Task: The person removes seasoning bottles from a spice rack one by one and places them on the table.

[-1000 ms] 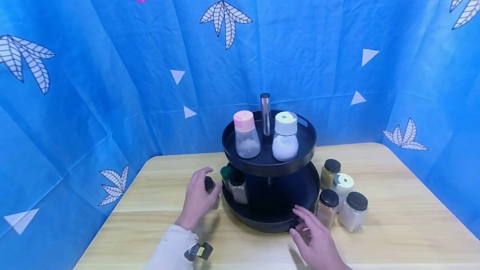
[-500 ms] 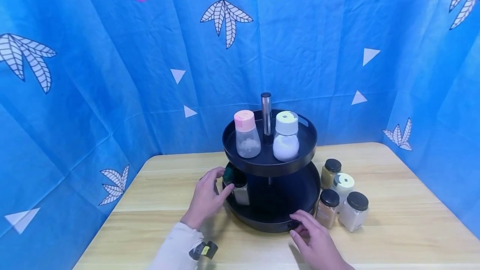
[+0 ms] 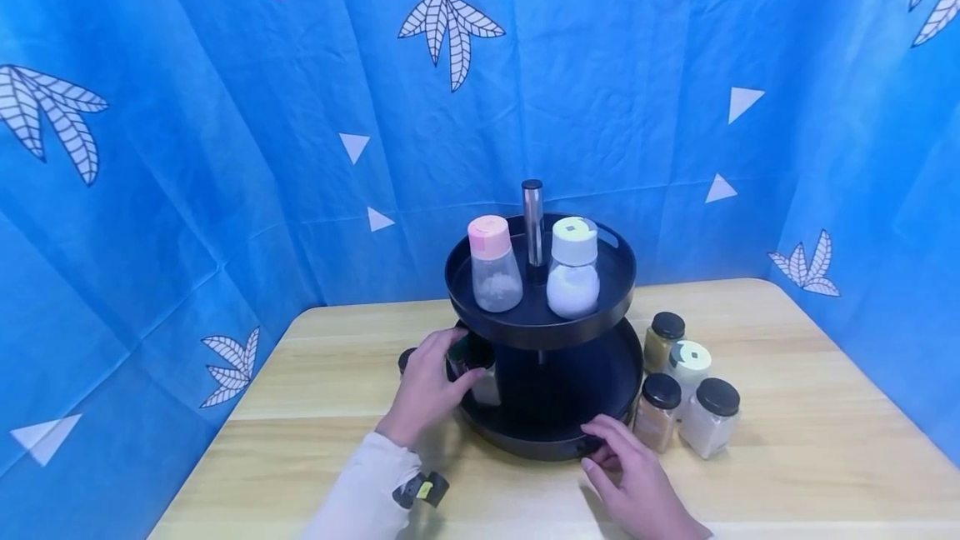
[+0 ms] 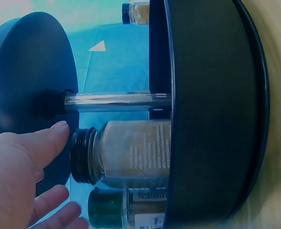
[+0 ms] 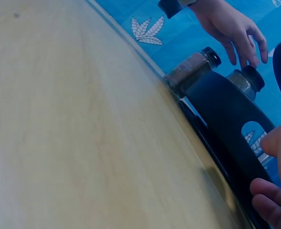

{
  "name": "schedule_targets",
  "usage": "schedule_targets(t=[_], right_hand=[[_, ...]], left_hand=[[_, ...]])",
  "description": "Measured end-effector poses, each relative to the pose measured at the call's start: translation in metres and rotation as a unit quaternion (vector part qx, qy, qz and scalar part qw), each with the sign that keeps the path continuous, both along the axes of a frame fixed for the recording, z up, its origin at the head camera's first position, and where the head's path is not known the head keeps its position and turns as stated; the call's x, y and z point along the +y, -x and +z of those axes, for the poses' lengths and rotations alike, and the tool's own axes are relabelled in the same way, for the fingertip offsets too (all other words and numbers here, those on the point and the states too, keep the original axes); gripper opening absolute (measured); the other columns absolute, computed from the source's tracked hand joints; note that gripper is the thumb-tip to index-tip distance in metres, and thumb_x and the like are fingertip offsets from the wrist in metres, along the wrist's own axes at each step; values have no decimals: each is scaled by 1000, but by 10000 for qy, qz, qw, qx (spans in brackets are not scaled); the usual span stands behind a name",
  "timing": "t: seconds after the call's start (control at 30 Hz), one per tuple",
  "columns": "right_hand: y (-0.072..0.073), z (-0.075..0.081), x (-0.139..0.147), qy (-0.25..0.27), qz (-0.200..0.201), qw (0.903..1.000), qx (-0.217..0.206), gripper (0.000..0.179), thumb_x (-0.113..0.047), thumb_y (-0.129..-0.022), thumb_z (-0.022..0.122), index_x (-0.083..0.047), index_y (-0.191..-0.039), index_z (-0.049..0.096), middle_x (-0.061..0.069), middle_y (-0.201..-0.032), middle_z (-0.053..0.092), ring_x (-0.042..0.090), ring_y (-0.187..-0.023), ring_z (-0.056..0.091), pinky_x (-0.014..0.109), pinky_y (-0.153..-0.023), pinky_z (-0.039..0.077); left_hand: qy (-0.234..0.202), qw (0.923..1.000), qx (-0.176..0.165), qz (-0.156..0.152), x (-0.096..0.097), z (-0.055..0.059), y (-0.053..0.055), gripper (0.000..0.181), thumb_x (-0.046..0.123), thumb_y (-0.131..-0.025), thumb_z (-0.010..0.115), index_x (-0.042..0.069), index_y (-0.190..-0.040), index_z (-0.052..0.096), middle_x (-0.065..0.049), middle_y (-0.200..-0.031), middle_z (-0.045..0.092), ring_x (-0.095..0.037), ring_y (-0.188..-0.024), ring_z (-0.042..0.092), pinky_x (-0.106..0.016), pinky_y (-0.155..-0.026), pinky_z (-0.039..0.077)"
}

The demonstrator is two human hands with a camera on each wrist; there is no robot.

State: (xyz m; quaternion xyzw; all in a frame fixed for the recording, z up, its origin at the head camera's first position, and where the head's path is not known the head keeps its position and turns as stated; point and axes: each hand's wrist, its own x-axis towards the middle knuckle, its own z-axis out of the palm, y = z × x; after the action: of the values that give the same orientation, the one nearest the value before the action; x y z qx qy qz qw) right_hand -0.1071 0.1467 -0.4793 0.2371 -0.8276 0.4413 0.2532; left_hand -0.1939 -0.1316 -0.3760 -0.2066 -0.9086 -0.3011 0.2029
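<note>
A black two-tier round tray [image 3: 540,338] stands on the table. On its lower tier, at the left, are a clear jar with a black lid [image 4: 135,152] and a green-capped jar [image 4: 107,207]. My left hand [image 3: 429,380] reaches over these two, thumb and fingers spread; in the left wrist view the thumb is near the black lid, with a gap between them. Another black-lidded jar [image 5: 188,71] stands on the table outside the tray, mostly hidden behind my left hand in the head view. My right hand [image 3: 637,482] rests loose fingers at the lower tier's front rim, by the handle cutout.
On the upper tier stand a pink-capped bottle [image 3: 495,269] and a white-capped bottle [image 3: 573,273]. Right of the tray, several jars are grouped on the table, among them a white-capped one [image 3: 688,365] and a black-lidded one [image 3: 711,419]. A blue curtain [image 3: 600,107] hangs behind.
My left hand has come off the black-lidded jar on the table and moved right, over the jars in the lower tier. My right hand has stayed at the rim.
</note>
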Motion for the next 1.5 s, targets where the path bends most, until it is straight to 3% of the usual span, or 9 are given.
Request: schedule_targets(t=[0.17,0.37,0.57,0.97,1.5], right_hand=[[1,0,1,8,11,10000,-38,43,6,-75,76,-4,-115,63,12,-122,59,0,-77,59,20,-66,54],[0,0,1,64,85,9998,-177,44,6,-76,75,-5,-116,63,12,-123,58,0,-77,59,21,-65,54],[0,0,1,104,94,9995,-272,44,5,-77,75,-7,-117,62,12,-124,58,0,-77,58,20,-63,54],[0,0,2,140,37,9991,-400,44,6,-77,75,-7,-117,62,10,-124,57,0,-76,58,21,-63,54],[0,0,4,73,101,9989,-442,42,4,-80,73,-7,-118,61,11,-125,56,0,-76,59,22,-65,55]], left_hand=[[494,9987,-7,-122,3,0,8,62,30,-73,86,8,-124,59,-9,-124,60,-29,-118,50,-46,-101,40],[1179,9924,112,-347,2,-4,22,68,36,-67,89,13,-124,60,-8,-123,61,-29,-117,51,-47,-100,40],[1536,9869,-12,-488,4,-7,29,70,37,-68,88,13,-126,59,-11,-125,61,-33,-121,50,-52,-101,37],[1232,9909,187,-507,10,-9,24,58,32,-64,91,9,-112,65,-10,-117,65,-35,-116,53,-51,-98,39],[1070,9924,460,-402,24,-14,13,58,39,-64,90,8,-107,66,-10,-116,65,-30,-112,54,-42,-95,46]])
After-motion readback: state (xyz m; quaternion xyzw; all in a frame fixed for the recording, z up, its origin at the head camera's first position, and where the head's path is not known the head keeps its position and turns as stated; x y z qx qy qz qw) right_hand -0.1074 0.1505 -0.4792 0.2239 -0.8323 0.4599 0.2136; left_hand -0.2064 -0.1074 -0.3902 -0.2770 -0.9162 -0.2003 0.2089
